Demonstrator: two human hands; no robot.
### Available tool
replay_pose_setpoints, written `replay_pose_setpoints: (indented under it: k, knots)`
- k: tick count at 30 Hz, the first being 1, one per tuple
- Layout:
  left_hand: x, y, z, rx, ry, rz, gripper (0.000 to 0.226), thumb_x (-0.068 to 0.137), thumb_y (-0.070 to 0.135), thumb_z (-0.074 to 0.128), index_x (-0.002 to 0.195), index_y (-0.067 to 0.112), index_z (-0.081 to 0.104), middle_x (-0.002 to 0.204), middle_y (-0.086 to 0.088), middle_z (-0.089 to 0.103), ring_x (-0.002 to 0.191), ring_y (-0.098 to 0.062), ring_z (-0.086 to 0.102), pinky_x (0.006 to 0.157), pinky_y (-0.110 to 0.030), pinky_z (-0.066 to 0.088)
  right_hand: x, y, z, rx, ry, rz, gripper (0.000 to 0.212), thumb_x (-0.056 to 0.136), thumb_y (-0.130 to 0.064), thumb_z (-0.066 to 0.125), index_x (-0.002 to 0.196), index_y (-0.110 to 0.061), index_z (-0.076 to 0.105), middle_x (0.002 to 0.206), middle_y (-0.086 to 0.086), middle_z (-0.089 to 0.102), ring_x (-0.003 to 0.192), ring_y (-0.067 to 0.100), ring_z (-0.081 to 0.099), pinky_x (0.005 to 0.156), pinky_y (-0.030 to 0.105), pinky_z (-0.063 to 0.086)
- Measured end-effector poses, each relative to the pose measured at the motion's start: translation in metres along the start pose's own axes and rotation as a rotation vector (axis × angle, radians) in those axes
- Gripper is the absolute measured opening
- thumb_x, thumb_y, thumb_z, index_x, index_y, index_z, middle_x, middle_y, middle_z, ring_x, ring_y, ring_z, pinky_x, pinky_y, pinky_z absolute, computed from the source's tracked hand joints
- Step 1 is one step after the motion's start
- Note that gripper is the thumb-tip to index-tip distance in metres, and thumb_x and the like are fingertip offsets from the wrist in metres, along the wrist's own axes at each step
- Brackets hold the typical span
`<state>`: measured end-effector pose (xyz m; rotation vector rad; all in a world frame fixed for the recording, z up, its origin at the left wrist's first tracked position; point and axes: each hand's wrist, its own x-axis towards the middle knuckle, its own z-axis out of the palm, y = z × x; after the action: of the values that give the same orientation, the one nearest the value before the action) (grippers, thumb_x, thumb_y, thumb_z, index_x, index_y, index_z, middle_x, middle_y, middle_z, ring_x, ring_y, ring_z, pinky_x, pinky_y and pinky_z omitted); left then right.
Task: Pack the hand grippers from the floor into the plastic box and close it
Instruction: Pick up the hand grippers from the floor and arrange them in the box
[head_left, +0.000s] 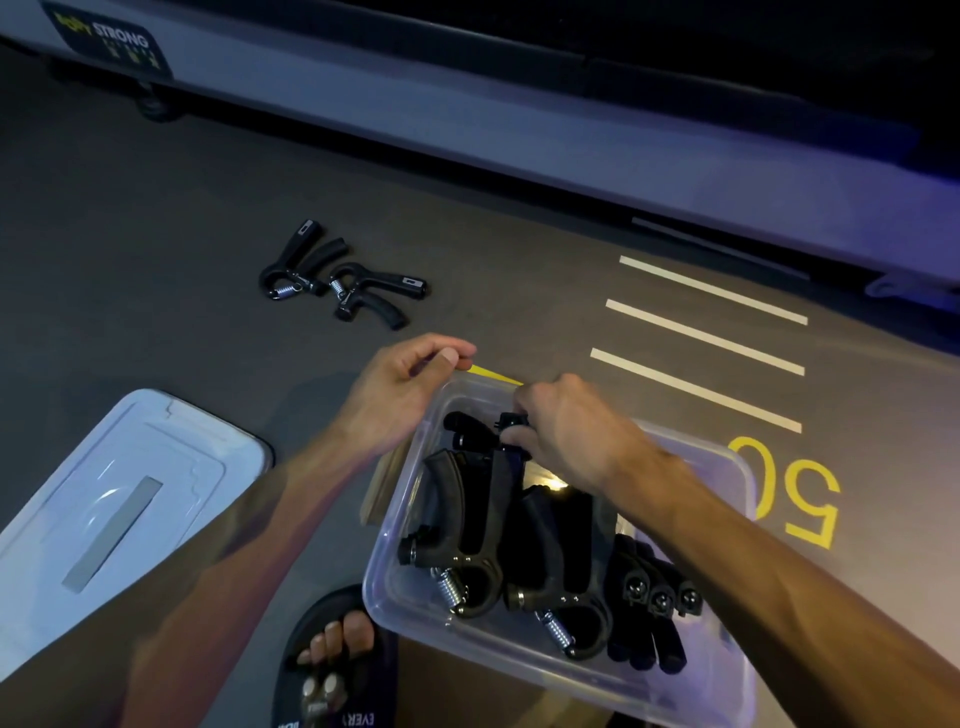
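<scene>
Dark grey gym flooring fills the view, painted with three white stripes and a yellow "50" at the right; a pale machine base with a "STRONG" label runs across the far side.

Two hand grippers on the floor lie touching each other, far left of the hands; the clear plastic box sits near right, holding several more black grippers, too overlapped to count exactly; its lid lies apart at the near left; one sandalled foot shows just beside the box.

The right hand reaches into the box, fingers curled around a gripper in the box; the left hand pinches the box's far rim.
</scene>
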<state>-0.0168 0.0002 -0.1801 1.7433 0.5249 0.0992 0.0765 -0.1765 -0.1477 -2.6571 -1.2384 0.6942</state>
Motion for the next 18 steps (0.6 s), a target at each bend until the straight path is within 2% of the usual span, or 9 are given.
replay_pose_setpoints:
  k: [2, 4, 7, 10, 14, 18]
  knots:
    - [0.001, -0.001, 0.002, 0.002, -0.01, -0.005, 0.023, 0.106, 0.018, 0.054, 0.108, 0.028, 0.075, 0.106, 0.005, 0.077, 0.105, -0.007, 0.07, 0.103, -0.032, 0.051, -0.001, 0.0, 0.0, 0.017, -0.019, 0.029, 0.026, 0.097, -0.037, 0.06, 0.097, -0.011, 0.063, 0.089, 0.013, 0.059, 0.09, 0.039, 0.063, 0.066, 0.032, 0.039]
    - [0.001, -0.001, 0.001, 0.018, -0.013, -0.005, 0.024, 0.105, 0.019, 0.054, 0.107, 0.031, 0.074, 0.106, 0.007, 0.077, 0.107, -0.007, 0.07, 0.107, -0.036, 0.05, 0.0, -0.001, 0.0, -0.011, -0.032, 0.03, 0.025, 0.099, -0.034, 0.056, 0.101, -0.01, 0.064, 0.098, 0.017, 0.064, 0.092, 0.039, 0.064, 0.068, 0.034, 0.044]
    - [0.001, -0.004, 0.0, 0.034, -0.013, -0.013, 0.024, 0.105, 0.023, 0.055, 0.105, 0.035, 0.075, 0.106, 0.011, 0.078, 0.107, -0.003, 0.07, 0.107, -0.041, 0.05, -0.002, 0.0, -0.001, -0.032, -0.032, 0.02, 0.025, 0.101, -0.033, 0.052, 0.104, -0.011, 0.064, 0.102, 0.017, 0.064, 0.092, 0.038, 0.064, 0.069, 0.034, 0.047]
    - [0.001, -0.006, 0.002, 0.042, -0.019, -0.026, 0.023, 0.105, 0.027, 0.055, 0.106, 0.036, 0.076, 0.108, 0.013, 0.077, 0.108, -0.007, 0.07, 0.105, -0.049, 0.051, -0.001, 0.004, -0.004, -0.003, -0.052, 0.011, 0.022, 0.099, -0.032, 0.055, 0.1, -0.013, 0.065, 0.098, 0.016, 0.065, 0.094, 0.038, 0.062, 0.074, 0.037, 0.052]
    - [0.001, -0.005, 0.002, 0.063, -0.013, -0.024, 0.023, 0.104, 0.028, 0.056, 0.104, 0.038, 0.076, 0.108, 0.015, 0.077, 0.107, -0.008, 0.07, 0.105, -0.05, 0.05, -0.001, 0.01, -0.013, 0.065, -0.052, -0.015, 0.012, 0.092, -0.027, 0.062, 0.1, -0.019, 0.068, 0.092, 0.008, 0.07, 0.089, 0.034, 0.065, 0.077, 0.04, 0.057]
    - [0.001, -0.004, 0.002, 0.08, -0.008, -0.022, 0.022, 0.103, 0.03, 0.056, 0.105, 0.037, 0.076, 0.107, 0.016, 0.076, 0.107, -0.01, 0.069, 0.105, -0.05, 0.05, 0.0, 0.01, -0.013, -0.067, -0.028, -0.095, 0.009, 0.093, -0.028, 0.06, 0.097, -0.021, 0.065, 0.086, 0.005, 0.068, 0.084, 0.034, 0.064, 0.073, 0.039, 0.056]
